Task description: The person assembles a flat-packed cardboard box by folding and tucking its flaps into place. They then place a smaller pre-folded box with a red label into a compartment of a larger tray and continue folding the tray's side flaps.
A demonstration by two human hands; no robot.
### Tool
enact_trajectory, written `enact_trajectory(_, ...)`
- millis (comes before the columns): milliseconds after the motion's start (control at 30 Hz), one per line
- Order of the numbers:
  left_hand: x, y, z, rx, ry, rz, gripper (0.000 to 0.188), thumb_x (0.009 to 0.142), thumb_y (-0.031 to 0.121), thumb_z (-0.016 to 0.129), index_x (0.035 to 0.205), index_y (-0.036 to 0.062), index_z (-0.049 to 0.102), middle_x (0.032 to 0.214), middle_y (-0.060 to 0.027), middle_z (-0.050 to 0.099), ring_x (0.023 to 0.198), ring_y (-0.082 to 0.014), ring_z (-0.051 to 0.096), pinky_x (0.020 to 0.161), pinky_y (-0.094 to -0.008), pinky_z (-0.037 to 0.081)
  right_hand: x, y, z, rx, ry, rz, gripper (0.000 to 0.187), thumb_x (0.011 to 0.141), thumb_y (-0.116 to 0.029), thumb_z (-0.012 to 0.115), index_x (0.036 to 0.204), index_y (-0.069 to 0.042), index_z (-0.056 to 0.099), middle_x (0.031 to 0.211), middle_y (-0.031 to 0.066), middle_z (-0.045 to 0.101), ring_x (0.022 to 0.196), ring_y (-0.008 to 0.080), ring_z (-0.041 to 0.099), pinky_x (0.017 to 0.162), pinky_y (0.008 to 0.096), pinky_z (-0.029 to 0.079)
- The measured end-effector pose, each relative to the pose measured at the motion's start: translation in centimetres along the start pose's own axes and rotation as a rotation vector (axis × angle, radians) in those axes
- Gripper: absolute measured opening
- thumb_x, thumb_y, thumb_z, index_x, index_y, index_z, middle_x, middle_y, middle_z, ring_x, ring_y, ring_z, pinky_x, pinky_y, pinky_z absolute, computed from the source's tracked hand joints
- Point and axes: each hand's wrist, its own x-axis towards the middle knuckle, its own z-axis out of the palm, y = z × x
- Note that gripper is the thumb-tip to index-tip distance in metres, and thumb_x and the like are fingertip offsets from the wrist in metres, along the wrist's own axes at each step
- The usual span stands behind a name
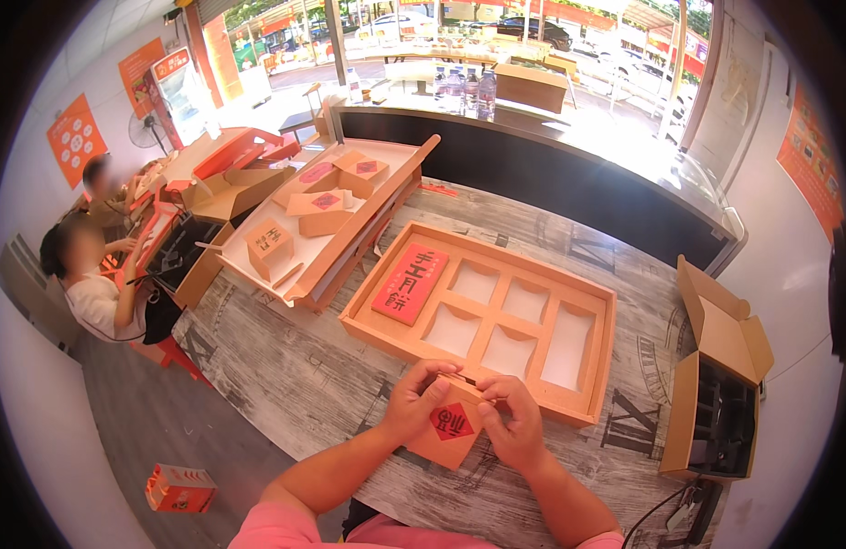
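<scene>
Between my hands is a small brown cardboard box (435, 447) with a red diamond label on its face. My left hand (416, 399) grips its upper left edge, and my right hand (511, 422) pinches the upper right edge. The fingers of both hands meet the box along its top, where a flap seems to be; the fingers partly hide it. Just beyond my hands lies a large cardboard gift tray (605, 343) with several white-bottomed compartments. A flat red box with black writing (410, 284) fills its left end.
To the left, a stacked cardboard tray (242, 253) bears several small boxes (270, 247). At the right edge stands an open carton (681, 421) with black contents. Two people sit at the far left. An orange bag (181, 489) is on the floor. Bottles (486, 94) stand on the far counter.
</scene>
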Motion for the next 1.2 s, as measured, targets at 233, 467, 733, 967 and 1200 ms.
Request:
enact_trajectory(233,0.4,0.2,-0.2,0.020,0.022,0.019,0.024,0.114,0.021,0.058,0.127,0.0037,0.068,0.134,-0.0100,0.070,0.124,-0.0166,0.064,0.107,-0.0324,0.051,0.3,-0.1,0.7,-0.071,0.069,-0.076,0.029,0.092,-0.009,0.081,0.116,-0.004,0.064,0.123,0.0178,0.070,0.097,0.0256,0.069,0.078,0.0336,0.057)
enact_trajectory(467,0.4,0.3,-0.3,-0.011,0.009,0.013,0.021,0.112,0.016,0.059,0.127,0.0037,0.067,0.133,-0.0109,0.070,0.123,-0.0172,0.065,0.106,-0.0327,0.052,0.6,-1.0,0.6,-0.131,0.046,-0.137,0.033,0.090,-0.005,0.083,0.115,-0.002,0.062,0.124,0.0188,0.069,0.087,0.0229,0.071,0.071,0.0328,0.059)
enact_trajectory(733,0.3,0.4,0.0,-0.093,-0.046,-0.004,0.019,0.107,0.013,0.066,0.124,0.0030,0.066,0.131,-0.0122,0.070,0.122,-0.0178,0.066,0.105,-0.0332,0.053,0.4,-0.8,0.7,-0.103,0.049,-0.160,0.026,0.090,-0.003,0.083,0.109,-0.001,0.064,0.123,0.0183,0.070,0.085,0.0215,0.072,0.069,0.0316,0.059)
enact_trajectory(967,0.2,0.2,-0.1,-0.107,-0.089,-0.020,0.018,0.105,0.012,0.069,0.121,0.0024,0.067,0.128,-0.0123,0.071,0.120,-0.0180,0.067,0.104,-0.0336,0.054,0.4,-0.7,1.1,-0.078,0.107,-0.133,0.019,0.091,-0.002,0.082,0.104,-0.001,0.068,0.116,0.0166,0.074,0.093,0.0234,0.073,0.071,0.0312,0.059)
enact_trajectory(1200,0.1,0.2,-0.3,-0.023,-0.111,-0.015,0.020,0.106,0.014,0.067,0.122,0.0029,0.064,0.133,-0.0163,0.069,0.124,-0.0217,0.066,0.106,-0.0387,0.055,0.8,-1.6,0.9,-0.122,0.094,-0.154,0.021,0.092,-0.001,0.079,0.112,-0.001,0.072,0.116,0.0157,0.075,0.101,0.0273,0.074,0.077,0.0339,0.060)
